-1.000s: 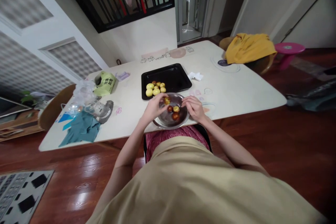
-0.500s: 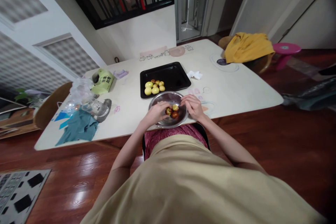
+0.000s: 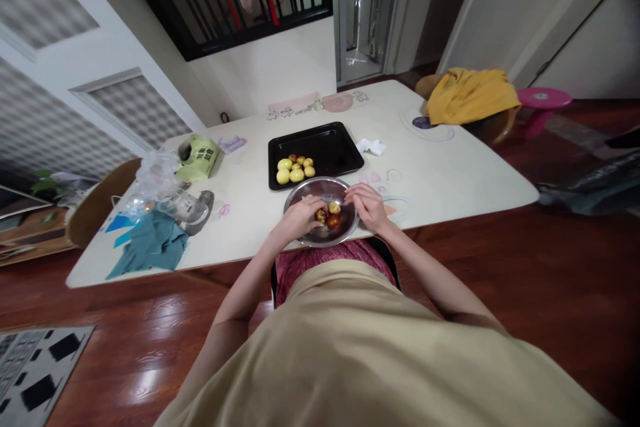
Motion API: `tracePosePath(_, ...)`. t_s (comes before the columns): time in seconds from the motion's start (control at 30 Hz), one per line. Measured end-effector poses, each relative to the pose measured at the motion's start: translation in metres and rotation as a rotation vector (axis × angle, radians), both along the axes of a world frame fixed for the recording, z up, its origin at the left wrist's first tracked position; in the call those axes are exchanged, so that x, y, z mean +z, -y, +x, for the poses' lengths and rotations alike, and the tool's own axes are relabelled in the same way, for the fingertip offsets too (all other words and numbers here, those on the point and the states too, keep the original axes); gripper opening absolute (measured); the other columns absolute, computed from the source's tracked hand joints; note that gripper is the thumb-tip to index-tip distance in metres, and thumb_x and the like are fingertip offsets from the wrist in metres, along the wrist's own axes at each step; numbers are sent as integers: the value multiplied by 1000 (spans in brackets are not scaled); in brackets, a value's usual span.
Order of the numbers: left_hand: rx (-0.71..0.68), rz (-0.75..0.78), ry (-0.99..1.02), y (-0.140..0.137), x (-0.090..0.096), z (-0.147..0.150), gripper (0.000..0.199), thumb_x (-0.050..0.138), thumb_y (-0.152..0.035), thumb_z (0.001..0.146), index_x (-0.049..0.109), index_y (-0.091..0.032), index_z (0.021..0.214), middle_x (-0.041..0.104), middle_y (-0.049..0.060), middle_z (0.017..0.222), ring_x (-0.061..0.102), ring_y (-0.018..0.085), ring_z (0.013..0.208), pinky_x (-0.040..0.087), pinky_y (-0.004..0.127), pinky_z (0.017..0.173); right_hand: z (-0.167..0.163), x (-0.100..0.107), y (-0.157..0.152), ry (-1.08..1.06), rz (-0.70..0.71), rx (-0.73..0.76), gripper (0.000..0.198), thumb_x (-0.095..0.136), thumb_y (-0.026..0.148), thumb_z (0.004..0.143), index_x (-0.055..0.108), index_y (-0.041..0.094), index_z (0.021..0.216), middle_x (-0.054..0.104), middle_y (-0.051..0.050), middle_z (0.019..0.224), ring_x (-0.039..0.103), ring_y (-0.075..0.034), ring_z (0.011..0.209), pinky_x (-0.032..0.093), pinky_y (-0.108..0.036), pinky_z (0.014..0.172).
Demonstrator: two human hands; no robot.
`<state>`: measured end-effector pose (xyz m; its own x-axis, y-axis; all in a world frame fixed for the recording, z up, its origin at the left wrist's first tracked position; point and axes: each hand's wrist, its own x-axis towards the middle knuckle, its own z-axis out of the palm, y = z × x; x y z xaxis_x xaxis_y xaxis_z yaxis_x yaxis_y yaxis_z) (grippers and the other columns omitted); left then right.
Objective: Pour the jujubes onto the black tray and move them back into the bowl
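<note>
A shiny metal bowl stands at the table's near edge with a few round jujubes inside. One of these is a reddish-brown jujube, and a yellow-green jujube lies just behind it. My left hand reaches over the left rim, its fingers closed round a mottled jujube. On the right side, my right hand is curled over the bowl's rim; its thumb is hard to make out. Behind the bowl, a black tray bears several yellow-green and brown jujubes at its front left.
A crumpled tissue lies right of the tray. On the table's left are a green paper bag, clear plastic and a teal cloth. A yellow garment hangs over a chair beyond the right end, near a pink stool.
The whole view has shifted slightly. Both hands stay at the bowl almost unmoved, and the mottled jujube under my left fingers looks turned a little.
</note>
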<state>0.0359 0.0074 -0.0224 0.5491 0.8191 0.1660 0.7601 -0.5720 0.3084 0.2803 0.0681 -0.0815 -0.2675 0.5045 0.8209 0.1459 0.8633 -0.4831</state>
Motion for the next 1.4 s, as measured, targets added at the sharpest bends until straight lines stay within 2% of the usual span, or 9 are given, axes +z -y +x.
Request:
tracePosePath(0.13,-7,29,151,3,4,-11,25,81,-27,94,71,-23,117,75,10,120,70,30,117,58,46,105,1,0,0,15,-24,-5,53,39,39,114,72,24,76,76,-8,80,74,-27,94,59,-48,86)
tracePosePath(0.23,31,119,320,5,1,-23,21,71,-37,102,72,-22,117,76,11,122,71,27,118,57,47,108,1,-1,0,23,-41,-7,54,38,41,114,73,25,76,76,-8,81,74,-27,94,60,-49,87)
tracePosePath(0.37,227,253,550,8,-16,-37,30,51,-42,112,73,-21,114,76,12,124,71,26,121,56,48,111,1,-3,-2,7,-30,2,53,39,41,114,73,25,77,76,-8,80,74,-27,94,60,-48,86)
tracePosePath(0.47,338,265,640,10,-33,-44,43,39,-47,115,74,-21,117,75,14,130,70,26,127,56,50,114,3,-5,-3,17,-42,6,55,37,43,115,73,26,76,76,-7,81,75,-27,95,60,-49,87)
tracePosePath(0.67,271,189,659,14,-44,-45,53,33,-51,115,73,-20,131,69,15,148,65,27,140,49,54,123,6,1,-7,26,-94,25,56,39,46,114,75,25,77,78,-7,84,75,-26,91,60,-49,88)
tracePosePath(0.83,235,160,661,13,-45,-44,56,31,-52,116,72,-20,136,65,15,155,60,27,146,45,55,127,-4,25,-32,99,-102,1,36,55,41,109,77,24,86,78,-7,93,73,-25,89,60,-44,87)
tracePosePath(1.0,202,143,625,13,-46,-44,59,29,-56,115,70,-21,140,60,14,160,54,28,153,41,56,130,-29,43,-77,340,-138,64,18,63,29,102,79,21,103,77,-9,109,73,-24,99,60,-35,79)
tracePosePath(1.2,193,119,646,12,-47,-43,59,28,-55,115,70,-22,141,57,13,164,51,27,156,39,54,133,-68,48,-123,657,-132,137,27,64,18,98,78,21,120,74,-10,121,73,-21,93,58,-33,85)
tracePosePath(1.4,180,123,649,11,-47,-42,59,28,-54,115,71,-21,140,57,13,164,51,28,156,39,55,133,-92,53,-140,846,-161,83,23,74,22,96,80,23,118,78,-9,119,73,-23,96,55,-30,82)
